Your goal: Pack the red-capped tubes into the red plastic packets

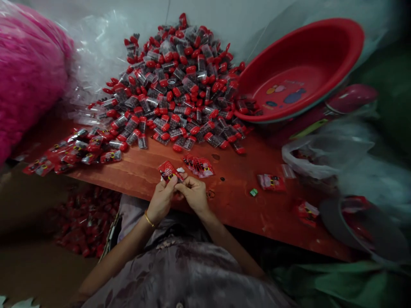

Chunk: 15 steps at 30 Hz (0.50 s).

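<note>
At the front edge of the reddish wooden table (237, 192), my left hand (163, 196) grips a small red printed card (168, 169) between thumb and fingers. My right hand (193, 191) is closed at the card's right side, its fingertips pinched near a small white piece (180, 170). What exactly the right fingertips hold is too small to tell. Just beyond my hands lies a fanned stack of similar red cards (199, 166). A large pile of clear tubes with red caps (180, 90) rises behind them.
Packed red pieces (75, 152) lie at the left, below a pink bag (30, 64). A tilted red basin (298, 64) stands at the back right. Nearer are a clear plastic bag (324, 156), a green item (253, 192), red packets (271, 182) and a grey container (362, 226). A box of red pieces (86, 222) sits below left.
</note>
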Motion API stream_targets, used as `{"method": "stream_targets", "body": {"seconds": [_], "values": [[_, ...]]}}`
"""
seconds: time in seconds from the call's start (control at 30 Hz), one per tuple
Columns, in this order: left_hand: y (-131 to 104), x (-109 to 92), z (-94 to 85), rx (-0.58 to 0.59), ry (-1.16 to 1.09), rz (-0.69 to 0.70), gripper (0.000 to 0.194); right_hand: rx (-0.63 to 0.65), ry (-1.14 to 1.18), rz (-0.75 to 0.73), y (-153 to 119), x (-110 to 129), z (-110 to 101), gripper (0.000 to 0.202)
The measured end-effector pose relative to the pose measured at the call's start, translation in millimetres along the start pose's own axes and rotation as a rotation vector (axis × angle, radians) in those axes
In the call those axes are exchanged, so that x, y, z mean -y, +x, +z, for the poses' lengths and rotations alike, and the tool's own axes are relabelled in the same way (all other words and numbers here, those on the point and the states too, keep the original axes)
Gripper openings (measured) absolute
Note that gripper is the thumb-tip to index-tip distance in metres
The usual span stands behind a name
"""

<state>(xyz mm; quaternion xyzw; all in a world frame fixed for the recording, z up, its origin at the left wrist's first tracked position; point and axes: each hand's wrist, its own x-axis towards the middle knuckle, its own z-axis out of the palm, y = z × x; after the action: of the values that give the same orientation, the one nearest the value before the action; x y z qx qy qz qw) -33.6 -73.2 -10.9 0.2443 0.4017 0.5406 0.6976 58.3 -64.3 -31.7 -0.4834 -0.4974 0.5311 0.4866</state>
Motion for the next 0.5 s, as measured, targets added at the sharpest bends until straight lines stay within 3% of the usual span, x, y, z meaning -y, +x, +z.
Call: {"method": "stream_targets", "body": {"seconds": [0.13,0.23,0.3,0.33,0.43,0.5], "values": [[4.8,-17.0,-17.9,-0.038,-0.055,-0.034,0.036,-0.029,-0.262,-0.172,10.3,-0.1,-7.7,0.036],[15.0,-46.9,-49.7,-0.282,-0.135,-0.1,0.03,-0.139,-0.688,-0.327,18.3,-0.3,-42.2,0.026],[19.7,-64.5,-70.3,-0.443,-0.202,-0.014,0.039,-0.192,-0.977,-0.36,24.1,-6.6,-72.0,0.033],[20.4,-69.4,-77.3,-0.464,-0.212,0.025,0.046,-0.192,-1.096,-0.347,26.8,-12.1,-85.5,0.038],[17.0,-63.0,-78.8,-0.432,-0.041,0.067,0.058,-0.16,-1.327,-0.27,31.7,-32.6,-112.0,0.041],[14.7,-44.2,-67.3,-0.39,0.301,0.143,0.053,-0.143,-1.367,-0.263,33.0,-43.1,-117.2,0.038]]}}
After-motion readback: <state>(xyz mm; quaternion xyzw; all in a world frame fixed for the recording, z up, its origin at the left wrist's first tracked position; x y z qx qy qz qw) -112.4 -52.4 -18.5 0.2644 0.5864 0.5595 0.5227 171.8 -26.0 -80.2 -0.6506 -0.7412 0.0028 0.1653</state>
